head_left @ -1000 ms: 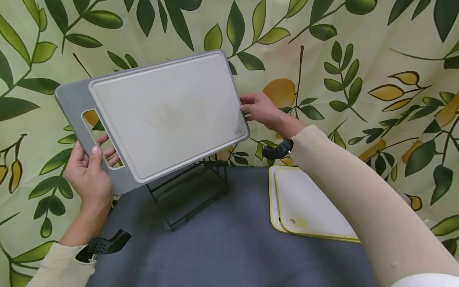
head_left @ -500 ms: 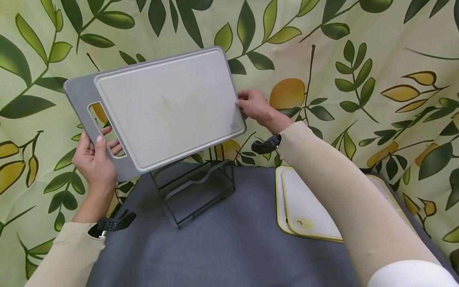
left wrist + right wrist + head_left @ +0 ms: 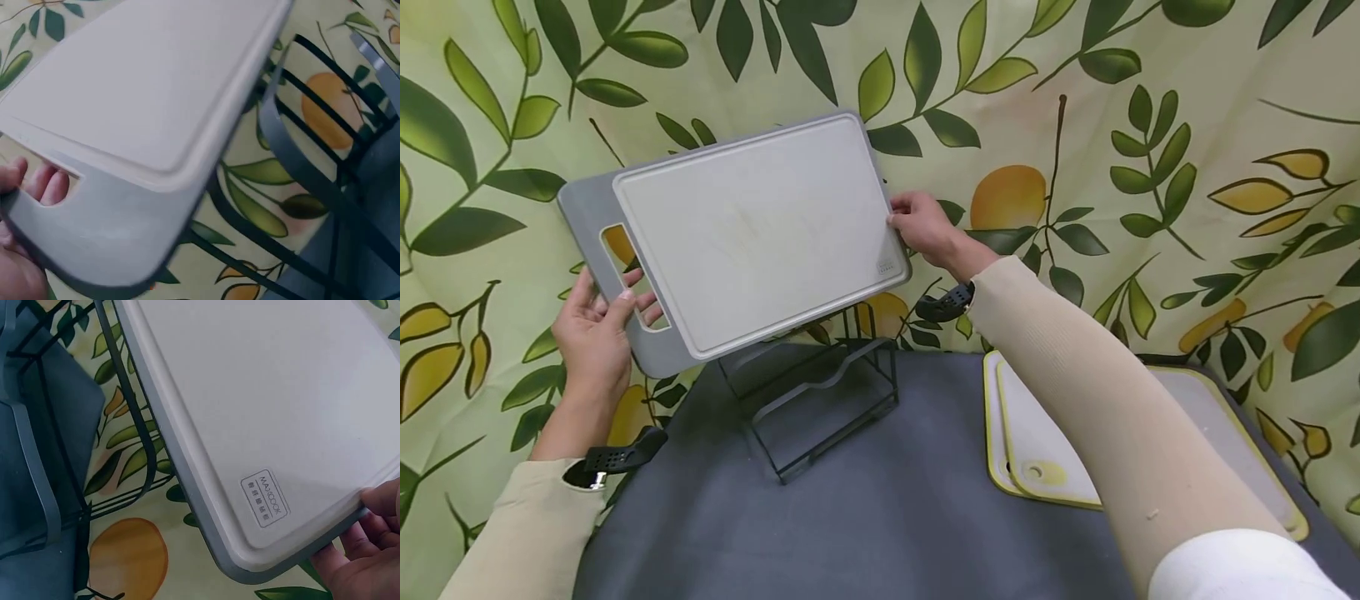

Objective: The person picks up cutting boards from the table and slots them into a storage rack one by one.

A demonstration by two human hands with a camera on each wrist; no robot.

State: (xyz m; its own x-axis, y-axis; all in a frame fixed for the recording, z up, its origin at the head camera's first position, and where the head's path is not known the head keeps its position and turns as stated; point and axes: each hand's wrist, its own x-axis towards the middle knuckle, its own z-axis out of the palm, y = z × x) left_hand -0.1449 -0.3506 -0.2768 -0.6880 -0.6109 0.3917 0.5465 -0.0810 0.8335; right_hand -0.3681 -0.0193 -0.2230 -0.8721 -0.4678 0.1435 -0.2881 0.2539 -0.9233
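Note:
A white cutting board with a grey rim and grey handle end (image 3: 760, 233) is held up, tilted, its left end lower than its right. My left hand (image 3: 597, 337) grips the handle end, fingers through the slot and thumb in front. At the opposite short edge, my right hand (image 3: 928, 227) pinches the board between thumb and fingers. In the right wrist view a small printed label (image 3: 265, 497) shows on the board's corner. Below and behind the board stands a dark wire rack (image 3: 820, 408), partly hidden by it. The board's lower edge overlaps the rack's top in the head view.
Several white boards with yellow rims (image 3: 1052, 472) lie stacked at the right on a table with a dark grey cloth (image 3: 880, 517), partly covered by my right forearm. A leaf-patterned curtain (image 3: 1097, 50) hangs behind the table.
The board has shifted slightly right in the head view, and more of the wire rack shows below it. Both hands keep their hold. The camera view has shifted a little too.

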